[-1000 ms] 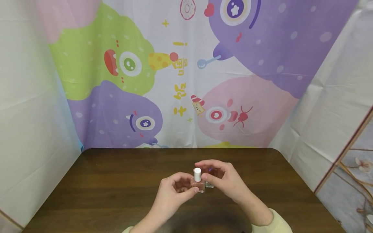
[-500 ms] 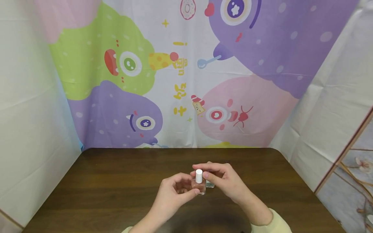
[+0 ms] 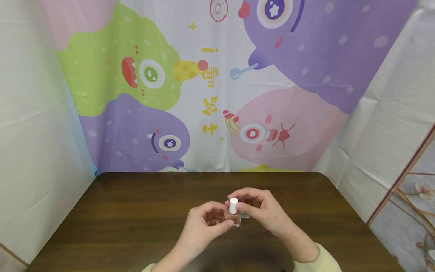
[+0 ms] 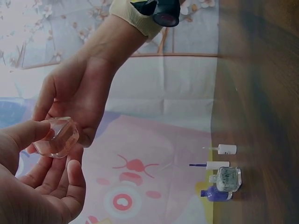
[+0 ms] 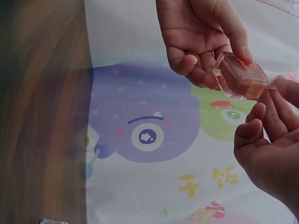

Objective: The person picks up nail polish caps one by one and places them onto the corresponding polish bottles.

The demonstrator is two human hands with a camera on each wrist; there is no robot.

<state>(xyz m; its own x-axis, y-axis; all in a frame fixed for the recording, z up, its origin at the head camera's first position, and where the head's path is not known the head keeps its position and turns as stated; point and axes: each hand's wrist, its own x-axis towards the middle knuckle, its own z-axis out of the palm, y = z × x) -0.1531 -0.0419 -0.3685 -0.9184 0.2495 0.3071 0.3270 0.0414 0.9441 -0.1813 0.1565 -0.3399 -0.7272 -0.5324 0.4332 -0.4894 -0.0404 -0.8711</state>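
My left hand (image 3: 205, 223) grips the glass body of a small pinkish-brown nail polish bottle (image 3: 232, 217) between thumb and fingers, upright above the table. Thumb and fingers of my right hand (image 3: 266, 211) pinch its white cap (image 3: 233, 206), which sits on the bottle. The square glass base of the bottle shows in the right wrist view, between both hands. In the left wrist view, my right palm faces the camera behind the bottle.
On the dark wooden table (image 3: 136, 226) stand a clear glittery bottle (image 4: 229, 179) and a purple bottle (image 4: 216, 194), both uncapped. Near them, two white brush caps, one with a pale brush (image 4: 227, 149) and one with a purple brush (image 4: 217, 164), stand brush up. A cartoon curtain (image 3: 210, 151) hangs behind.
The nail polish bottle has shifted slightly right and down, along with my left fingers. My right fingers have extended past the cap, then drawn back round it.
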